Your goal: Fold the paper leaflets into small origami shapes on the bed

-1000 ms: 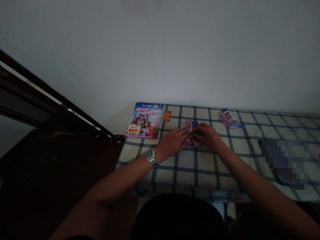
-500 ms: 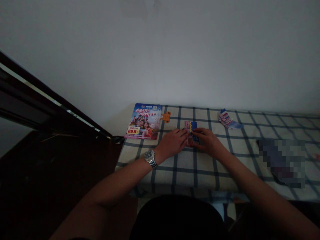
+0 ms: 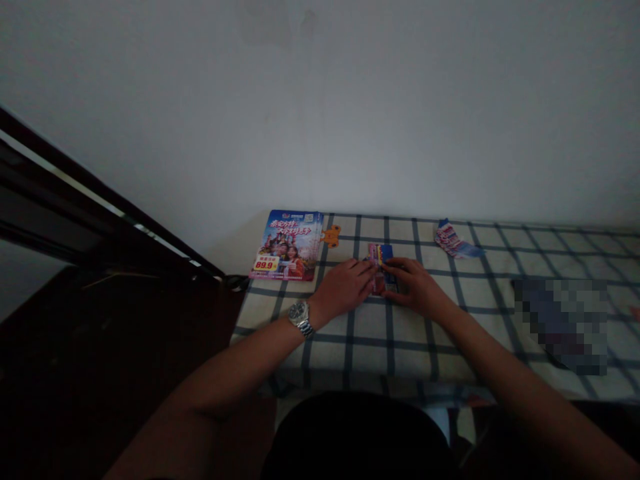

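Note:
A small folded flyer point(image 3: 380, 252), printed in blue and pink, lies on the checked cloth between my two hands. My left hand point(image 3: 347, 281), with a metal watch on its wrist, lies flat with its fingers on the flyer's left side. From the right, my right hand point(image 3: 413, 283) holds the flyer by its edge, fingertips higher up and thumb lower down. Part of the flyer is hidden under the fingers. To the left of my hands is a stack of larger flyers point(image 3: 287, 243) showing the price 89.9.
A fanned bunch of folded flyers point(image 3: 455, 240) lies farther right on the checked tablecloth point(image 3: 370, 347). An orange bear shape point(image 3: 331, 235) sits beside the stack. A dark blurred-out object point(image 3: 560, 327) rests at the right. The wall point(image 3: 320, 133) meets the table's back edge.
My hands stay on the folded flyer, with the right fingers shifted very slightly. The whole view has tilted a little; the stack and bunch lie as before.

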{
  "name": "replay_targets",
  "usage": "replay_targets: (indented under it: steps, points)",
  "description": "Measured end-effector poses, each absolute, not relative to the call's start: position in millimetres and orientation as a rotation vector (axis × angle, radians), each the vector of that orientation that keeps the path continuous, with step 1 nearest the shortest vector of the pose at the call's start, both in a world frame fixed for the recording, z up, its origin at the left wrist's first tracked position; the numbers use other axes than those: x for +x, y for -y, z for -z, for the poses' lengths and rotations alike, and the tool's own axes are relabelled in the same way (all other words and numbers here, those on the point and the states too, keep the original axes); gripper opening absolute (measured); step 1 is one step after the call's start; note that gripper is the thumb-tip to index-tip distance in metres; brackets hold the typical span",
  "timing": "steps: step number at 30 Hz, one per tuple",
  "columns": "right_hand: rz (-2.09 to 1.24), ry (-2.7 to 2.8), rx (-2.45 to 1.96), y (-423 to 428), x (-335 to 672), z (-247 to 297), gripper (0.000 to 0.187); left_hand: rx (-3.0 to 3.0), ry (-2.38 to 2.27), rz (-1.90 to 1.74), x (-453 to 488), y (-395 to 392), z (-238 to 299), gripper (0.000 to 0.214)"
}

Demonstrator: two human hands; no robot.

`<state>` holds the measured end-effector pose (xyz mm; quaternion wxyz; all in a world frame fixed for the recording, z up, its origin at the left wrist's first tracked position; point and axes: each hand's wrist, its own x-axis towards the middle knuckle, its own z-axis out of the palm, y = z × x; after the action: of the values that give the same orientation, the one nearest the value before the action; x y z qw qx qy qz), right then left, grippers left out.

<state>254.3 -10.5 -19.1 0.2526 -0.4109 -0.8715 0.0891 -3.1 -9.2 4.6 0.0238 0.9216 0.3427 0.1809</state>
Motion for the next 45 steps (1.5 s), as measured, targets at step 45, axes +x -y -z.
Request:
replay_targets:
  steps: [45]
  points:
    - [-0.187,2.457,-1.019,4.7,250.8,15.2,0.039,2.845,-1.103,-0.504,-20.0,5.6,-1.3,0.047]
